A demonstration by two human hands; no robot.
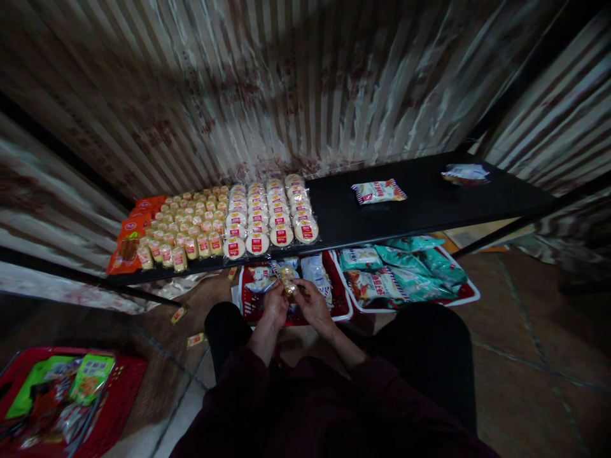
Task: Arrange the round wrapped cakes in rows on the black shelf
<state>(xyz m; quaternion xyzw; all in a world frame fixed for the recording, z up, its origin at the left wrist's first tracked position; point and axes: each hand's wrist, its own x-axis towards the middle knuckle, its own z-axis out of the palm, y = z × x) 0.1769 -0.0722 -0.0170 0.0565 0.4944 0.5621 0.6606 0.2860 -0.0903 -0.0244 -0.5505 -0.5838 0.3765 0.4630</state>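
My left hand (275, 306) and my right hand (312, 307) meet over a red basket (342, 280), their fingers closed on a small golden wrapped snack (287, 280). Behind them on the black shelf (334, 219) stand rows of small yellow packs (191, 222). Right of these lie four overlapping rows of round white packaged crackers (281, 236). Orange bags (128, 245) sit at the shelf's left end. A white and red packet (379, 191) lies alone further right, and another packet (465, 173) is near the far right end.
A second basket (470, 298) with green and red packets is under the shelf, right of my hands. Another red basket (128, 381) of snacks stands on the floor at lower left. Small yellow packs (195, 340) lie on the floor. Slanted black poles (506, 235) flank the shelf.
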